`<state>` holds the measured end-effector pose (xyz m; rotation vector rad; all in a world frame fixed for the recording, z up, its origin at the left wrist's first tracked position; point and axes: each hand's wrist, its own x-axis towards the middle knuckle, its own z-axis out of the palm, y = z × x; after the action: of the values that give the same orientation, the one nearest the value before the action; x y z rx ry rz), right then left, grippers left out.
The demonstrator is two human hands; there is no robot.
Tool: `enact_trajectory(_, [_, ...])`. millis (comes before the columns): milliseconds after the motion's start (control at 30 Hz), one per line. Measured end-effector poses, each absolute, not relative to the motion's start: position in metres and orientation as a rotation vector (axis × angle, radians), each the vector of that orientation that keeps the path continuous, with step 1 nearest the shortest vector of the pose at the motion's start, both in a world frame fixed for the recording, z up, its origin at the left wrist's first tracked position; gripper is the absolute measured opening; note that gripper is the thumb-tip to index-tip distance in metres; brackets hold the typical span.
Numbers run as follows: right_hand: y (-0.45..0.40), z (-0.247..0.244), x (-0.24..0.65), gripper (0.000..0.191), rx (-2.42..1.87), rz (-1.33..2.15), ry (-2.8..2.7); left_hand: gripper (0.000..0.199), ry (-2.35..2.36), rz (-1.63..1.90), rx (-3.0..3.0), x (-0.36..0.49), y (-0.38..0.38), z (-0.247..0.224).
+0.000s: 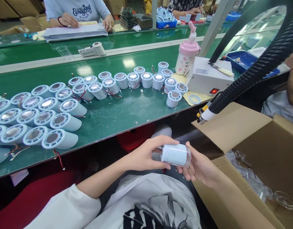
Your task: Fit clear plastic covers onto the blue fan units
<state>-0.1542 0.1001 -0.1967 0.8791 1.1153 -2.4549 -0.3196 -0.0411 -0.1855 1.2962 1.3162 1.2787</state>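
A light blue cylinder [174, 155] with a clear plastic cover around its right end is held sideways above my lap. My left hand [149, 153] grips its left end, thumb below and fingers above. At the clear end, my right hand [196, 165] has its fingers curled around the cover from the right and beneath. Many similar blue cylinders [173, 98] with round metallic tops stand or lean on the green table [117, 117], several with thin red and dark wires. The densest group [59, 139] is at the left.
An open cardboard box [232, 127] with clear plastic covers [253, 181] is at my right. A black ribbed hose [256, 63] hangs over it. Beside a white device [209, 76] stands a pink cup [188, 54]. Across the table, a person [79, 12] rests their hands on papers.
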Motion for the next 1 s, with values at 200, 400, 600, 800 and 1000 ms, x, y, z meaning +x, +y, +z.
enact_trajectory(200, [0.097,-0.201,-0.141,0.026,0.766,-2.301,2.277,0.064,1.372,1.258,1.076,-0.316,-0.043,-0.179])
enact_trajectory(400, [0.103,-0.203,-0.130,0.064,-0.028,-1.592,3.209,0.064,1.316,1.205,1.032,-0.317,-0.041,-0.176])
enact_trajectory(600, [0.103,-0.197,-0.128,0.047,0.469,-2.346,2.274,0.075,1.211,1.204,1.143,-0.320,-0.044,-0.175])
enact_trajectory(800, [0.101,-0.199,-0.130,0.048,0.701,-2.408,1.985,0.076,1.097,1.203,0.932,-0.318,-0.044,-0.182])
enact_trajectory(1000, [0.087,-0.215,-0.138,0.056,0.646,-2.526,1.838,0.074,1.062,1.149,0.684,-0.314,-0.048,-0.203])
